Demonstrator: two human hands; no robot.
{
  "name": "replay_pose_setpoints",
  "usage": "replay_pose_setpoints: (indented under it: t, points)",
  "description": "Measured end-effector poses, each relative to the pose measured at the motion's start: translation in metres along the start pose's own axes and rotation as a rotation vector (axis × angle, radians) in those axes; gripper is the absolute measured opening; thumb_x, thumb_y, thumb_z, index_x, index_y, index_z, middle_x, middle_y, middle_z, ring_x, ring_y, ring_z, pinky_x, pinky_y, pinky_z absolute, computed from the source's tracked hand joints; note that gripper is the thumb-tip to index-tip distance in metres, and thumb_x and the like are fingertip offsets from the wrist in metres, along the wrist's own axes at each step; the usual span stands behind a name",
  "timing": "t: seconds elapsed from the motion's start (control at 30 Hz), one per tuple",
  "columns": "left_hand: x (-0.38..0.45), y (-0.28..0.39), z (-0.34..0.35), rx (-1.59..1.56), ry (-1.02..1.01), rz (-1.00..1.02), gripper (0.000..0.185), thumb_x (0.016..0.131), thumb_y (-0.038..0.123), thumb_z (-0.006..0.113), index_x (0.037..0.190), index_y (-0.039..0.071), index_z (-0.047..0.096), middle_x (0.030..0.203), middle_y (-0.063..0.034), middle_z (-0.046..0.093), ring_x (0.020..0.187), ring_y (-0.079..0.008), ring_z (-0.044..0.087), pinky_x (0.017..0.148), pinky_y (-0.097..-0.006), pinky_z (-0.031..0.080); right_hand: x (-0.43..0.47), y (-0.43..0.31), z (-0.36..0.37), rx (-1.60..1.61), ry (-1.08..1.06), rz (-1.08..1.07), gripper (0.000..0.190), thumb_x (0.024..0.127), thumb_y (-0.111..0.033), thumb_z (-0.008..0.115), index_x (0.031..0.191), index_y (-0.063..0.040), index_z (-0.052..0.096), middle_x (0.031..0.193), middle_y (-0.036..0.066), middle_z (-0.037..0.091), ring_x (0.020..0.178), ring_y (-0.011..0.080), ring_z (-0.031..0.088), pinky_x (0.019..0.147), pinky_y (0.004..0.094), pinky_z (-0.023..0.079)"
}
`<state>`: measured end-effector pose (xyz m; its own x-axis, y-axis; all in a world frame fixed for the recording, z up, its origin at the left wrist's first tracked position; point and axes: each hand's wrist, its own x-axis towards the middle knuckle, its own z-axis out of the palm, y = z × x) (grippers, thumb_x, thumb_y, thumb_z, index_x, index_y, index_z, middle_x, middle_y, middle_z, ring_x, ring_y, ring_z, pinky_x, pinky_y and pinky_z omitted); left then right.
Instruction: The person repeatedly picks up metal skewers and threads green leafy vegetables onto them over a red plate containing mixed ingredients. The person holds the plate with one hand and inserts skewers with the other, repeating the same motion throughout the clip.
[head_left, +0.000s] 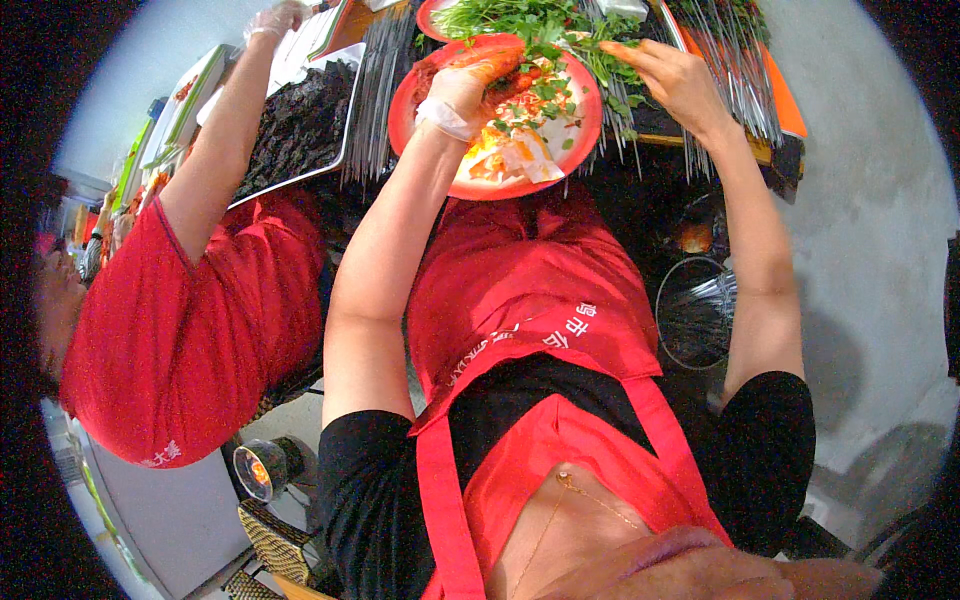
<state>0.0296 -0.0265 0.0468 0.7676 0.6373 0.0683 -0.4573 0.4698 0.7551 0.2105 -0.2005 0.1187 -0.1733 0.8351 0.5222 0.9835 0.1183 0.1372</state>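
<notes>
A red-rimmed round plate (589, 142) lies before me with reddish seasoned food, green herb leaves and orange-stained white pieces (517, 157). My left hand (472, 82), in a clear glove stained orange, is over the plate's upper left, with its fingers curled around reddish food; how firmly it grips is hidden. My bare right hand (671, 82) is beyond the plate's right edge, fingertips at the stems of leafy green herbs (600, 56). Whether it pinches a stem is unclear. More herbs lie in a second red-rimmed dish (431, 21) behind.
Metal skewers (375, 97) lie left of the plate, more skewers (727, 67) to the right. A white tray (346, 142) holds dark sheet-like food. A co-worker's arm (232, 142) reaches across at left. A wire basket (694, 315) stands low at right.
</notes>
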Motion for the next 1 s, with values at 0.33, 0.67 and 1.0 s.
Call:
replay_pose_setpoints:
  t: [0.33, 0.67, 1.0]
  points:
    - [-0.008, -0.002, 0.013, -0.025, 0.118, 0.146, 0.020, 0.079, 0.001, 0.058, 0.098, -0.005, 0.059, 0.096, -0.0131, 0.060, 0.083, -0.0221, 0.060, 0.067, -0.0331, 0.053, -0.016, -0.068, 0.020, 0.374, 0.255, 0.165, 0.016, 0.078, -0.007, 0.055, 0.091, -0.002, 0.063, 0.078, 0.015, 0.062, 0.069, 0.0282, 0.061, 0.062, 0.0340, 0.049]
    - [-0.018, 0.006, 0.020, -0.008, 0.091, 0.184, 0.019, 0.079, 0.002, 0.058, 0.098, -0.005, 0.059, 0.096, -0.0132, 0.060, 0.082, -0.0211, 0.060, 0.067, -0.0304, 0.052, -0.010, -0.072, 0.027, 0.332, 0.229, 0.207, 0.019, 0.077, -0.006, 0.055, 0.093, -0.002, 0.063, 0.080, 0.016, 0.062, 0.071, 0.0281, 0.061, 0.063, 0.0338, 0.049]
    - [-0.020, 0.006, 0.018, 0.000, 0.086, 0.190, 0.020, 0.080, 0.003, 0.057, 0.098, -0.005, 0.058, 0.097, -0.0127, 0.059, 0.083, -0.0212, 0.059, 0.067, -0.0298, 0.052, -0.004, -0.078, 0.030, 0.379, 0.253, 0.228, 0.018, 0.077, -0.008, 0.055, 0.092, -0.003, 0.063, 0.079, 0.016, 0.062, 0.071, 0.0292, 0.061, 0.062, 0.0353, 0.049]
